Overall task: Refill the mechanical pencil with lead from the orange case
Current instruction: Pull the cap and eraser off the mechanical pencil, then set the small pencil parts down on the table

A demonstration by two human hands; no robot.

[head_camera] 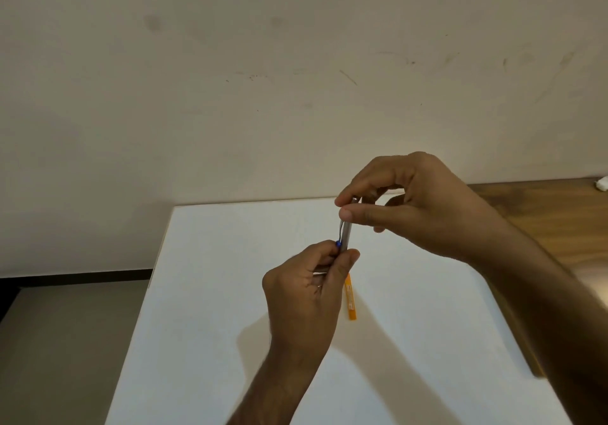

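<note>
- Above the white table (210, 293), head view: left hand (306, 293) grips the pencil (345, 237) upright by its lower barrel.
- Right hand (411, 201) fingertips pinch its top end, likely the cap.
- Orange case (350, 298) lies flat on the table, just beside the left hand, untouched.
- Risk: cap pops free, drops, rolls off.

- Your left hand (307, 288) hides the lower part of the mechanical pencil (345, 235); its tip cannot be seen.
- Your right hand (411, 204) covers the pencil's top end with thumb and forefinger, so whether a cap sits there cannot be told.
- The orange case (350, 299) lies partly behind your left hand; its label is too small to read.
- A white object (601, 184) at the right edge is cut off.
</note>
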